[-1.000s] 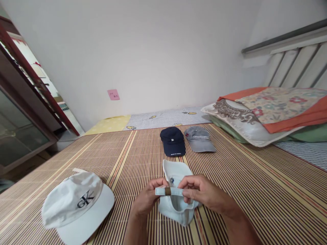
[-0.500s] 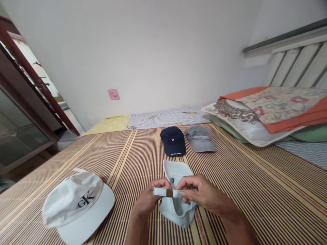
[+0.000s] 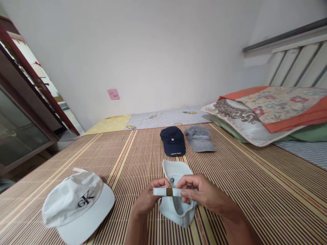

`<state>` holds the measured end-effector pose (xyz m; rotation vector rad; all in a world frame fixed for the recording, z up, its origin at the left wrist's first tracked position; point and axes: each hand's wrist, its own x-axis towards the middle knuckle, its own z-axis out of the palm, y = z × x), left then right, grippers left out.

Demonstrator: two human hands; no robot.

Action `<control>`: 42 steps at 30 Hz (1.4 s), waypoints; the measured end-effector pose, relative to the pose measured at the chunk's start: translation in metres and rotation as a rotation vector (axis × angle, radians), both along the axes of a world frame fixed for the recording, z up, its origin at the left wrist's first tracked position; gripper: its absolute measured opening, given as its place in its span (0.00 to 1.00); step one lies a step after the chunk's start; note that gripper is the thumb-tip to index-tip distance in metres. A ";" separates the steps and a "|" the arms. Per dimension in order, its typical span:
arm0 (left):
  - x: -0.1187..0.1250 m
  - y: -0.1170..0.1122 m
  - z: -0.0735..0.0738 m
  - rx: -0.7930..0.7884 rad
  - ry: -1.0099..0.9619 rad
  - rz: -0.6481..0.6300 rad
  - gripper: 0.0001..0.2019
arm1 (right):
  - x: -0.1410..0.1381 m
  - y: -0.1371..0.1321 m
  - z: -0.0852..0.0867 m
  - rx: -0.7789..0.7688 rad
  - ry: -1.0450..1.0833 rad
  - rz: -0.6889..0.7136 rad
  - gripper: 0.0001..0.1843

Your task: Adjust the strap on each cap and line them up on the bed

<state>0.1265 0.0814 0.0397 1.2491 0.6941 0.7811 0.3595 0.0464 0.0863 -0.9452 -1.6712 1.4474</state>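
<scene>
A pale blue baseball cap [image 3: 178, 212] lies on the striped mat in front of me, its brim pointing away and a small dark emblem on its front. Its back strap [image 3: 176, 192], with a brown band around it, is held up between my hands. My left hand [image 3: 153, 195] is closed at the strap's left part, fingers curled behind it. Thumb and fingers of my right hand [image 3: 198, 192] pinch the strap's right part. The left fingertips are partly hidden by the strap.
A white cap [image 3: 76, 204] with black letters lies at the left. Beyond my hands sit a navy cap [image 3: 173, 141] and a grey cap [image 3: 200, 139]. Pillows [image 3: 258, 115] are stacked at the back right. The striped mat [image 3: 122, 163] covers the bed up to the wall.
Almost nothing differs. The right thumb has shifted slightly right along the strap, and a little more of the strap shows beside the brown band.
</scene>
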 end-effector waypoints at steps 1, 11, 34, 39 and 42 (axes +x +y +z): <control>0.001 0.000 0.002 0.008 -0.007 0.027 0.24 | 0.002 0.001 -0.001 -0.008 0.007 -0.001 0.13; -0.017 -0.006 0.021 0.101 -0.066 -0.028 0.33 | 0.028 0.007 -0.016 -0.007 -0.104 0.004 0.22; -0.024 0.000 0.009 0.164 -0.037 0.089 0.14 | 0.029 0.010 -0.019 0.022 -0.136 0.041 0.18; -0.019 0.000 0.010 0.150 -0.047 0.108 0.15 | 0.034 0.013 -0.028 0.038 -0.133 0.024 0.18; -0.015 0.000 0.010 0.131 -0.054 0.085 0.15 | 0.032 0.011 -0.023 0.027 -0.141 -0.006 0.15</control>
